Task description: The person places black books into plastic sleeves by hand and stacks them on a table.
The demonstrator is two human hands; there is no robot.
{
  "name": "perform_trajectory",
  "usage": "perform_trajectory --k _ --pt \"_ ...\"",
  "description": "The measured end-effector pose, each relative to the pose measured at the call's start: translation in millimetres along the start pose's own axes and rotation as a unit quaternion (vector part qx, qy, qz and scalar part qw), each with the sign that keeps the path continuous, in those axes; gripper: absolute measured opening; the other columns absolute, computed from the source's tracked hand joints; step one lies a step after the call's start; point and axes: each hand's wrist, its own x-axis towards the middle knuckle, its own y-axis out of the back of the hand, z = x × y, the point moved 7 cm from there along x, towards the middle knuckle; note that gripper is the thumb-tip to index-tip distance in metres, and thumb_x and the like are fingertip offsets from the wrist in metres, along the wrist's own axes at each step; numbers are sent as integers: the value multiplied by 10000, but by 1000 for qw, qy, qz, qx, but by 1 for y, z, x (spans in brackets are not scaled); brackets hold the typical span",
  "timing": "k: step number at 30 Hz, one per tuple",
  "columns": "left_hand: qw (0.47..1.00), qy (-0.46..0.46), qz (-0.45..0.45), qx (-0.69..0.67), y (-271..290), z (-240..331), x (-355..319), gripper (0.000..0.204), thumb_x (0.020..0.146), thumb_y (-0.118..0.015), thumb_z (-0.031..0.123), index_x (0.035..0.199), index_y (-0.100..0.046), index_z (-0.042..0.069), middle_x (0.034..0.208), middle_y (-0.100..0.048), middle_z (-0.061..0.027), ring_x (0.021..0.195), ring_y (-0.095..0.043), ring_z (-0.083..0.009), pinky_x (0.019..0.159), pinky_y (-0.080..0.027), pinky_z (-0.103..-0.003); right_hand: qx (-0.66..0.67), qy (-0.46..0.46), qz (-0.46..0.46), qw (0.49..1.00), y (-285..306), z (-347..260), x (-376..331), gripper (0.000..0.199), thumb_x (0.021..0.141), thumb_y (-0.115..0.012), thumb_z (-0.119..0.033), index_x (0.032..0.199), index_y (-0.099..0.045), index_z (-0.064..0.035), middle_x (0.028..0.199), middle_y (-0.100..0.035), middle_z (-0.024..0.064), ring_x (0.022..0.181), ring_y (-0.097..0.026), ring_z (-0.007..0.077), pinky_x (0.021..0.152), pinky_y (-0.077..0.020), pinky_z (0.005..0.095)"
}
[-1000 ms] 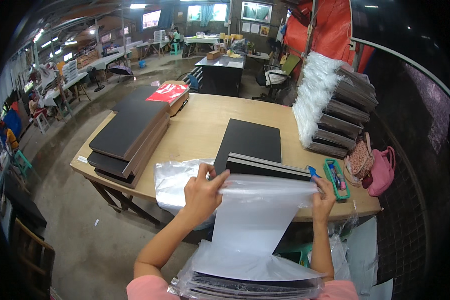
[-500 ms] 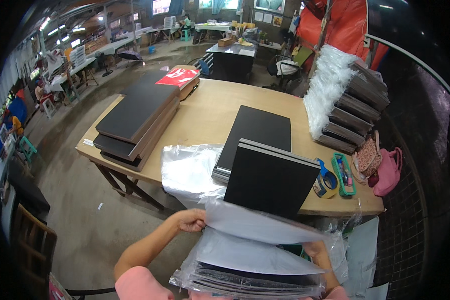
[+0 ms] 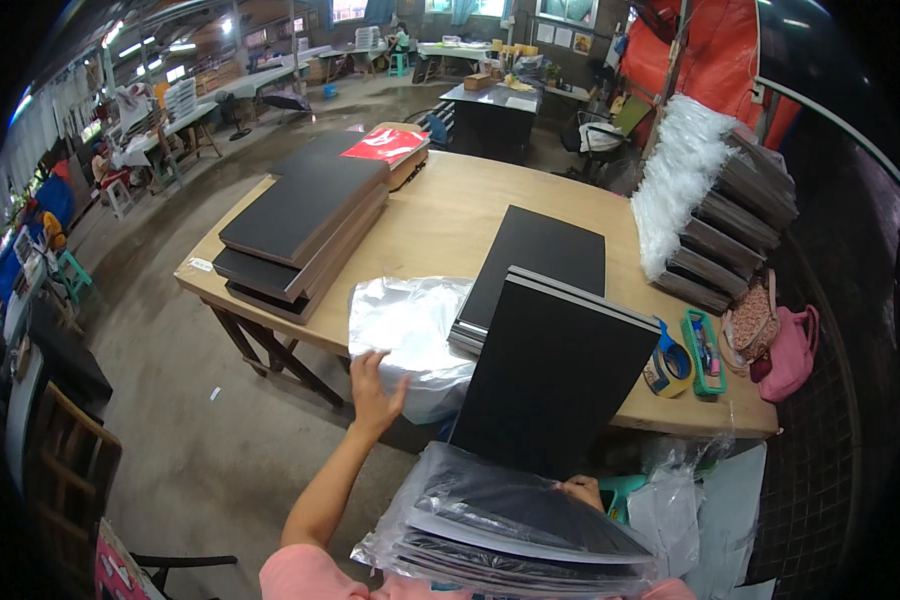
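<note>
The left grip [image 3: 375, 385] is spread open, fingers apart, reaching up to the clear plastic bags [image 3: 410, 335] piled at the bench [image 3: 440, 225] near edge. The right grip [image 3: 582, 492] pinches the lower edge of a black board [image 3: 560, 375], which stands tilted, long axis running away from the person. Bagged boards [image 3: 510, 535] lie stacked below it.

You have clear plastic bags [image 3: 410, 335] crumpled on the wooden table's [image 3: 440, 215] near edge | white bagged bundles [image 3: 675, 185] at the table's right end | flat red package [image 3: 385, 146] at its far corner | small white label [image 3: 201, 265] on its left corner.
</note>
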Motion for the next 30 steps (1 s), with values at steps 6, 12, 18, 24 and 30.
perform_trajectory --k 6,12,18,24,30 --pt "997 36 19 73 -25 -63 77 205 671 -740 133 802 -599 62 1045 -571 -145 995 -524 -299 902 -346 -452 -384 211 -212 874 8 -168 -33 393 708 -757 -412 835 -683 -48 751 -673 96 691 -644 180 655 -507 307" --pt "992 127 6 -13 -11 -37 140 152 747 -707 66 779 -562 34 756 -667 -105 773 -648 -222 744 -462 -372 -230 546 -241 768 -106 -424 -94 182 773 -663 -126 867 -567 -4 813 -584 137 773 -595 271 682 -474 342" --pt "949 171 -4 -265 -22 -38 155 139 780 -683 17 788 -545 4 714 -657 -69 741 -658 -123 628 -481 -233 -209 699 53 682 -232 -507 26 288 725 -689 -117 986 -604 -30 1027 -623 166 878 -621 286 777 -488 364" --pt "970 189 -11 -156 -1 -73 145 206 761 -699 16 940 -597 6 725 -608 2 741 -606 -83 669 -476 -204 -111 491 -23 864 -233 -525 61 118 715 -710 -139 751 -673 -34 711 -663 124 723 -654 241 695 -502 355" --pt "905 154 -8 -397 -16 -51 151 429 728 -725 4 1127 -568 8 786 -642 -12 742 -597 -52 656 -464 -186 -139 615 -119 767 -254 -512 43 96 701 -690 -69 775 -666 -13 749 -663 153 744 -651 279 706 -507 357"
